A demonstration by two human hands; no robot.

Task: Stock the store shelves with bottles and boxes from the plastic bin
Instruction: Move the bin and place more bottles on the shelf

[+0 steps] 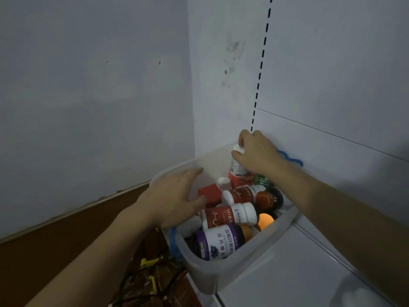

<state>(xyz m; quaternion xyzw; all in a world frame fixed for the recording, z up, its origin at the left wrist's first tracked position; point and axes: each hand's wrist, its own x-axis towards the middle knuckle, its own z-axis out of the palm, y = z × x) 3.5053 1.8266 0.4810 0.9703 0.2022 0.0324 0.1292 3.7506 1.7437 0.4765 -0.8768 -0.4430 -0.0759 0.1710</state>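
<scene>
Head view: right hand [256, 152] grips white-capped upright bottle [237, 165] inside full translucent plastic bin [232, 269]; left hand [177, 196] open; white shelf [309, 273] unstocked, task barely begun

At the lower middle of the frame, a purple-and-white bottle [218, 242] lying in the bin carries sideways Chinese print, "蓝莓叶黄素" and "压片糖果". The red-labelled bottles [228, 216] above it bear characters too blurred to read.

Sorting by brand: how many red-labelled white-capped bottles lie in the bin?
2: one toward the plastic bin's far end, one just nearer, beside the purple-labelled bottle. Others may be buried.
</scene>
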